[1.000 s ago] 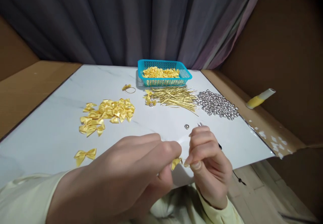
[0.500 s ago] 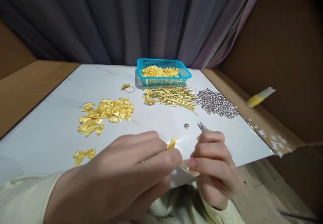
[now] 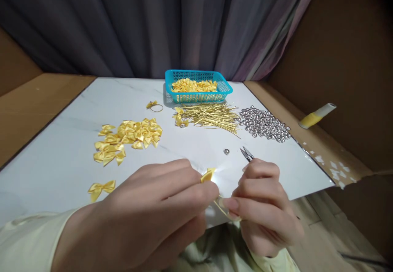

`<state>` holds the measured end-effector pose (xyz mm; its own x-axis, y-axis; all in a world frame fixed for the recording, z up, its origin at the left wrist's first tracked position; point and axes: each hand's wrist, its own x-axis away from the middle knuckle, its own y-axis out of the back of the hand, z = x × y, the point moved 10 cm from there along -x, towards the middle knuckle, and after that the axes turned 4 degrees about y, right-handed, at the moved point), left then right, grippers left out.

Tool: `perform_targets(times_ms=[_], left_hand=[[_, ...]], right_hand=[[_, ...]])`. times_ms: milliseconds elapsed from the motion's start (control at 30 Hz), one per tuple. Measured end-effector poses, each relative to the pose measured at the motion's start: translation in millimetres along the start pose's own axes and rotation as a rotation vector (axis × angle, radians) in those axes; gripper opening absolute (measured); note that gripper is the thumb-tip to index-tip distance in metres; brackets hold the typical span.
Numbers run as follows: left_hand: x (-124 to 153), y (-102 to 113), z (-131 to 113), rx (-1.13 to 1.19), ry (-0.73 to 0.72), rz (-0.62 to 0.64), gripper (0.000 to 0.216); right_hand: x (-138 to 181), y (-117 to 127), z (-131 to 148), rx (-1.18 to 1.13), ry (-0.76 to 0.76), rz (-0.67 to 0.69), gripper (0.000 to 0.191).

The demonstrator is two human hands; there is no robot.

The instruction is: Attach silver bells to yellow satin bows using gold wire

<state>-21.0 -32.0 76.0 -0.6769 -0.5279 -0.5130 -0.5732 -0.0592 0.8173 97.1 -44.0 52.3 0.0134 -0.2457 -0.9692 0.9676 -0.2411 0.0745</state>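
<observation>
My left hand [image 3: 153, 210] is closed in a pinch on a small yellow satin bow [image 3: 208, 175] near the front edge of the white board [image 3: 73, 120]. My right hand [image 3: 264, 206] is closed too, its fingertips pinching a thin gold wire [image 3: 223, 210] that runs from the bow. The tips of small metal pliers [image 3: 246, 153] stick out above its fingers. A single silver bead [image 3: 226, 151] lies just beyond the hands.
A pile of yellow bows [image 3: 129, 135] and one stray bow [image 3: 102, 187] lie at left. A blue basket [image 3: 196, 86] of bows stands at the back, with gold pins [image 3: 211, 115], silver beads [image 3: 264, 124] and a wire ring [image 3: 156, 107] nearby. Cardboard walls enclose the sides.
The bow rose from below my fingers to above my left fingertips. My right hand slid down and right, baring the plier tips, and the wire has bent into a curve.
</observation>
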Motion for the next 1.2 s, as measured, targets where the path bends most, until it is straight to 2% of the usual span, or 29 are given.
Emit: perform_targets(times_ms=[200,300,433,600,833,1033,1200], left_hand=[[0.9,0.0,0.8,0.002,-0.002,-0.004,0.022],[0.4,0.6,3.1,0.040,0.012,-0.028,0.025],[-1.1,8.0,4.2,0.065,0.029,-0.115,0.039],[-2.5,7.3,0.7,0.045,0.000,-0.061,0.036],[-4.9,3.8,2.1,0.089,0.001,-0.037,0.036],[-3.8,-0.7,5.2,-0.022,0.099,-0.039,0.024],[-6.4,-0.7,2.6,0.004,0.073,-0.027,0.023]], right_hand=[[1.6,-1.4,1.7,0.024,0.003,0.018,0.022],[4.4,-4.0,-7.6,-0.075,-0.094,0.048,0.018],[10.1,-14.3,-17.5,-0.287,-0.237,0.154,0.018],[8.6,-18.3,-18.2,-0.344,-0.317,0.195,0.019],[5.7,-18.5,-19.1,-0.366,-0.340,0.192,0.015],[7.8,-22.5,-25.3,-0.413,-0.418,0.256,0.014],[2.9,-26.5,-23.8,-0.466,-0.371,0.285,0.013]])
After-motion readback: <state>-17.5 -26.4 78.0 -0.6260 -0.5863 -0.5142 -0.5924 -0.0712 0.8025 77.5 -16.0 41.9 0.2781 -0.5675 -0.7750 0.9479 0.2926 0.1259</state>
